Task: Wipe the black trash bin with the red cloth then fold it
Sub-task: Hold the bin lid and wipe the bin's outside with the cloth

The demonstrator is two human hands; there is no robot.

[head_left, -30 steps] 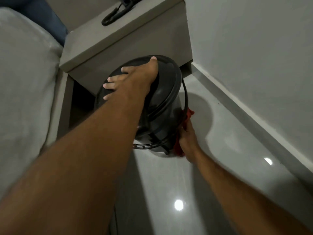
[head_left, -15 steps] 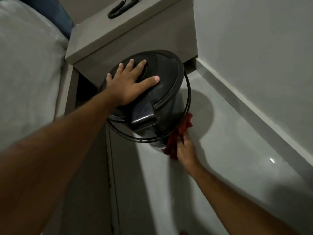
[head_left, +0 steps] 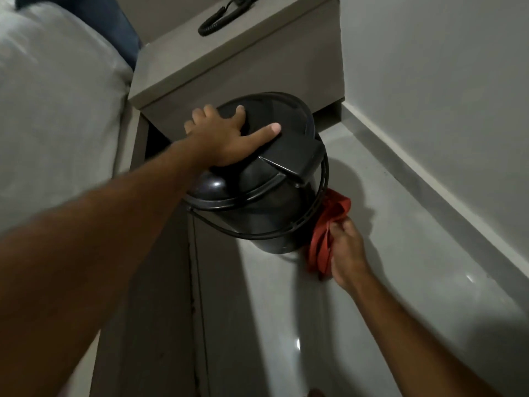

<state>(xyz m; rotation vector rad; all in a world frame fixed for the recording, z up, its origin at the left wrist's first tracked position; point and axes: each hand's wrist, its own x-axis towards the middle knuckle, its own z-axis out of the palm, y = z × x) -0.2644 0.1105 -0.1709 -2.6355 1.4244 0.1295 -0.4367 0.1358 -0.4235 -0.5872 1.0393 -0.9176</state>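
The black trash bin (head_left: 274, 207) stands on the glossy floor in front of a bedside cabinet, its lid down and its wire handle hanging around the body. My left hand (head_left: 229, 138) lies flat on the lid with fingers spread. My right hand (head_left: 346, 253) grips the bunched red cloth (head_left: 326, 230) and presses it against the bin's lower right side. The bin's base is partly hidden by the cloth.
A grey bedside cabinet (head_left: 229, 61) with a coiled black phone cord (head_left: 220, 18) stands behind the bin. A white bed (head_left: 51, 110) fills the left. A wall with a skirting board (head_left: 429, 179) runs along the right, leaving a narrow floor strip (head_left: 286, 325).
The bin has turned, its lid hinge now facing right. My left hand stays flat on the lid. My right hand has drawn the cloth along the bin's right side.
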